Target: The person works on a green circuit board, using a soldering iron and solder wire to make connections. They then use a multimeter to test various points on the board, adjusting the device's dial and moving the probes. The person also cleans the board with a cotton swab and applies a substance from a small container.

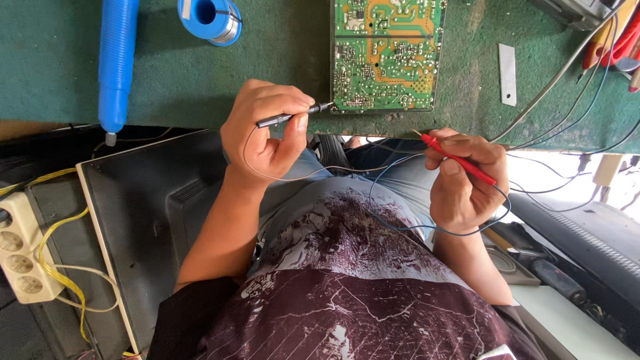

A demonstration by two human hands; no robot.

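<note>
A person seated at a green desk (267, 80) holds a pair of meter probes over a circuit board (387, 53) that lies solder side up near the desk's front edge, within easy reach. The left hand (263, 137) pinches a black probe (293, 117) between thumb and fingers, pen fashion, its tip resting at the board's lower left corner, a grip that appears to suit fine aiming among the small joints. The right hand (467, 180) is closed around a red probe (457, 159), its metal tip angled up toward the board but short of it, off the desk's edge. Thin leads (400, 227) loop from both probes across the person's lap. Above, a blue desoldering pump (117, 60) and a solder spool (212, 19) sit well clear of the board, while a small metal blade (507, 73) lies to its right. A white power strip (20, 247) with yellow wires sits low at the left
</note>
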